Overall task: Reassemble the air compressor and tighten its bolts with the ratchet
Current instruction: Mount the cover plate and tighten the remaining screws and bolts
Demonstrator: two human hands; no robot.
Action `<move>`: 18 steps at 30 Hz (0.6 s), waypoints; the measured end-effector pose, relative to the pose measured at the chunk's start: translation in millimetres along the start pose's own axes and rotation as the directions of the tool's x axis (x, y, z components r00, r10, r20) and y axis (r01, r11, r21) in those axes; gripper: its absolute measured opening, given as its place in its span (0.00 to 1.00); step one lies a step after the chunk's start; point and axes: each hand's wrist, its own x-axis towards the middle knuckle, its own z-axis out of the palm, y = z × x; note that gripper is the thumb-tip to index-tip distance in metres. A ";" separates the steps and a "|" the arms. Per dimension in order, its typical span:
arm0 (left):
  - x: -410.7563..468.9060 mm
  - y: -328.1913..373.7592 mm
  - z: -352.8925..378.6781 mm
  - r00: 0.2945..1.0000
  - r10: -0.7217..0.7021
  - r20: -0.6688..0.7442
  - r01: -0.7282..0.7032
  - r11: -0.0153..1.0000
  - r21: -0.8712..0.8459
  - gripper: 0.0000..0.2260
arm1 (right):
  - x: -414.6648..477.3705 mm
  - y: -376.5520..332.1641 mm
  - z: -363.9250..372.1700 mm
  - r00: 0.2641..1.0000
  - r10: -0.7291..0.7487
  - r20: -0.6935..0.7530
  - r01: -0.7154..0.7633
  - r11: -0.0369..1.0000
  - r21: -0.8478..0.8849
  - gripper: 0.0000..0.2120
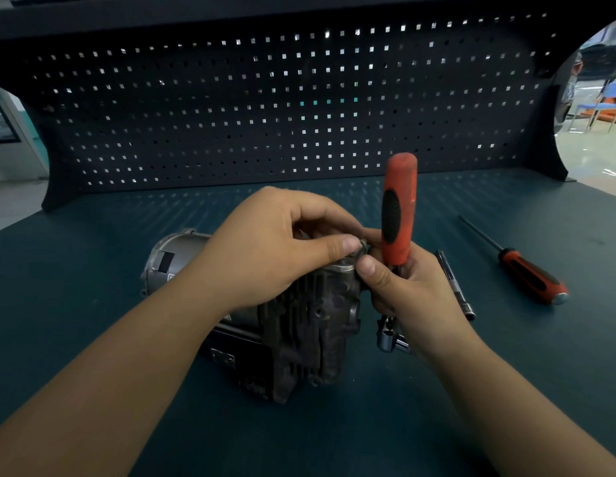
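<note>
The grey ribbed metal air compressor (301, 325) lies on the green bench (93, 270) under the left hand (275, 246), which pinches a small metal part (364, 246) at its top. The right hand (408, 294) grips the red-handled ratchet (399, 215) upright alongside.

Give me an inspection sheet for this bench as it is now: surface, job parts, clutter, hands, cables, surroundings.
Surface: dark teal bench top, no spills seen.
Job's things: air compressor sits mid-bench; ratchet is held upright beside it, red handle up, socket end down.
Clutter: screwdriver lies to the right; metal extension bar lies beside the right hand.
Hands: left hand pinches a small ring at the compressor's top; right hand grips the ratchet, its thumb touching the ring.
Cables: nothing seen.
Surroundings: perforated pegboard behind the bench; blue chair beyond, far right.
</note>
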 end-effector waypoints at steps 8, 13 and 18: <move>1.2 -4.1 -0.1 1.000 0.002 -0.004 -0.002 0.992 0.128 0.05 | -2.2 -6.2 0.6 1.000 -0.013 -0.026 0.014 0.999 0.033 0.11; 4.9 -13.9 -12.1 0.999 0.017 0.039 -0.025 0.978 0.206 0.19 | -1.3 -10.6 6.2 0.994 0.088 -0.068 -0.080 0.991 0.103 0.08; 17.9 -21.5 -32.2 0.897 -0.144 0.418 0.085 0.984 0.155 0.39 | -0.5 -12.6 8.9 0.988 0.134 -0.081 -0.122 0.983 0.137 0.07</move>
